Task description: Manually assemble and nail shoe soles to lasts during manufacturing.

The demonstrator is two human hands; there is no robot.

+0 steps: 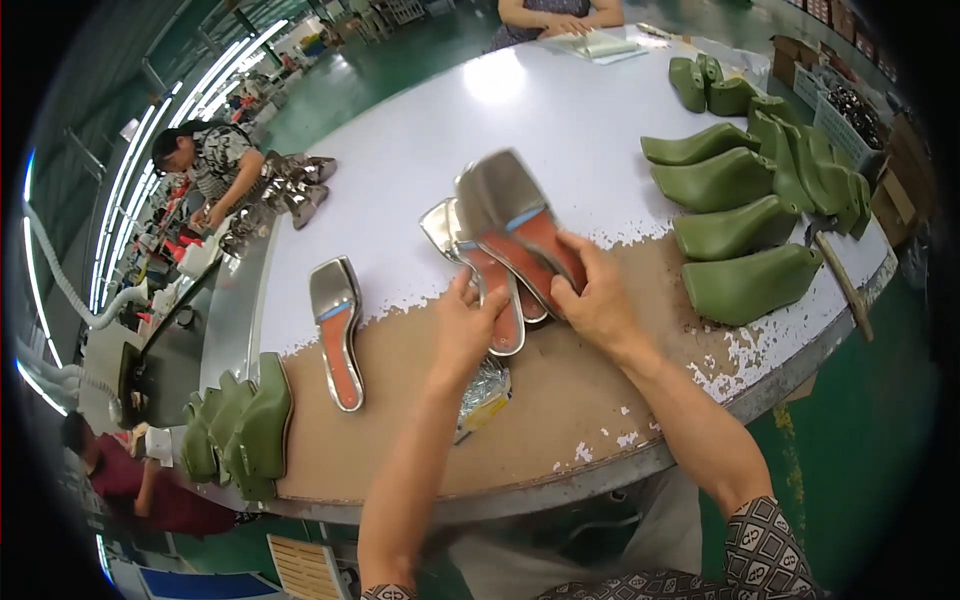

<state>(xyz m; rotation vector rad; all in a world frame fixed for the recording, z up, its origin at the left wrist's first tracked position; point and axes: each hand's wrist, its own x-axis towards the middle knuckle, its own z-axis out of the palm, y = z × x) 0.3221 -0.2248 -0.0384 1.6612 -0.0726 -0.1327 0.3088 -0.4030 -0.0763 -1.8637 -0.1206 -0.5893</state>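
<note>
Both my hands are over the middle of the table, holding shoe insoles with silvery foreparts, orange-brown heel parts and a blue stripe between. My left hand (466, 325) grips one insole (510, 328) by its narrow heel part. My right hand (603, 300) is closed on the edge of another insole (500, 190), which overlaps the first and partly hides it. At least one more heel end peeks out between them. Off to the left, a single insole (345, 350) lies on the brown surface. A crinkled clear plastic bag (487, 392) sits beneath my left wrist.
Green shoe lasts (750, 282) stand in rows at the right, beside a wooden-handled tool (845, 285). More green lasts (262, 430) cluster at the left front edge. Shiny shoe pieces (300, 190) lie at the far left near a co-worker (225, 165). Another person (560, 15) is across the table.
</note>
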